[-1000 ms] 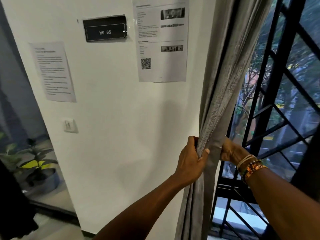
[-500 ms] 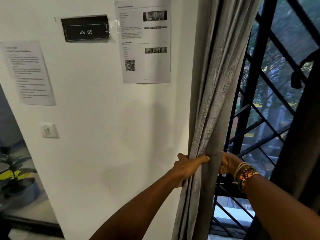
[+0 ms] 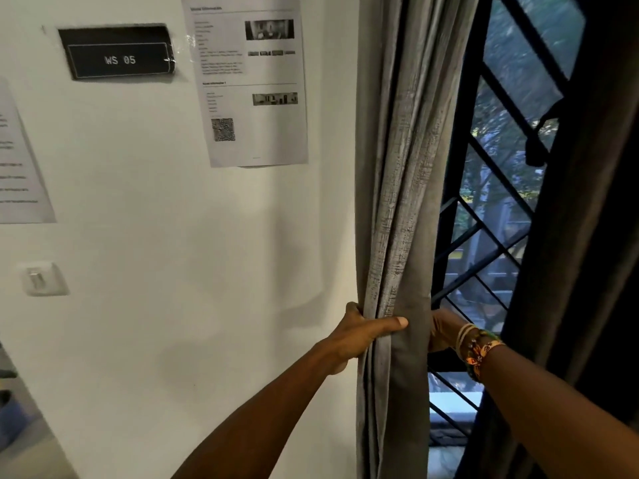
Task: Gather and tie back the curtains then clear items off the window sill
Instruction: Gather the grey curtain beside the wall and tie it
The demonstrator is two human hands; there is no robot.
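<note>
A: A white wall (image 3: 173, 254) fills the left and middle of the frame. It carries a black sign (image 3: 119, 53) reading WS 05 at upper left, a printed sheet (image 3: 252, 84) with a QR code beside it, and a light switch (image 3: 39, 280) lower down. Where's the curtain?

B: The grey curtain (image 3: 401, 167) hangs right of centre, bunched into vertical folds at the wall's edge. The black window grille (image 3: 484, 236) is behind it, and a dark curtain (image 3: 581, 271) runs down the right edge.

A: And the hands?

B: The left hand (image 3: 359, 335) grips the bunch low in the frame, thumb laid across the front, fingers wrapped round behind. The right hand (image 3: 441, 328), with bracelets (image 3: 475, 347) at the wrist, meets the bunch's right side. Its fingers are hidden behind the cloth, so I can't tell whether they clasp it.

A: Gathering, I'd judge, with the tying not yet begun.

B: Agreed. To do it well, I'd draw the right-hand fold in so the whole width sits inside one grip and squeeze it tight at that height. That would free the other hand for a tie, though no tie shows in either hand. Letting go too soon would let the folds fan out.

A: Any containers?

B: None I can name. A blurred bluish shape (image 3: 14, 423) sits at the lower left edge. Whether it is a pot, and what it holds, I can't say. A pale strip (image 3: 453, 402) shows through the grille at lower right and may be the sill. Nothing on it can be made out.
</note>
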